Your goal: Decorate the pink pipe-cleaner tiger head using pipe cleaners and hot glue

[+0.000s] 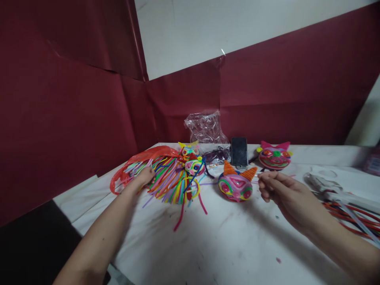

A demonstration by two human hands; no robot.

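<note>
Currently our left hand (146, 175) grips light, bendy strips (170, 178) mid-bundle; our right hand (277, 190) pinches one thin strand (257, 173) near its end.

Pile of coloured sticks (170, 180) lying fanned out on white table, far ends spilling from red plastic bag (139, 158), green, yellow, orange, pink, blue mixed; few strays trailing toward near edge. Left hand (145, 176) resting on pile's left part, fingers closing among sticks. Right hand (277, 190) pinching thin pale stick (257, 173), hovering just beside cat-face mask with orange ears (236, 184), lying face up.
</note>
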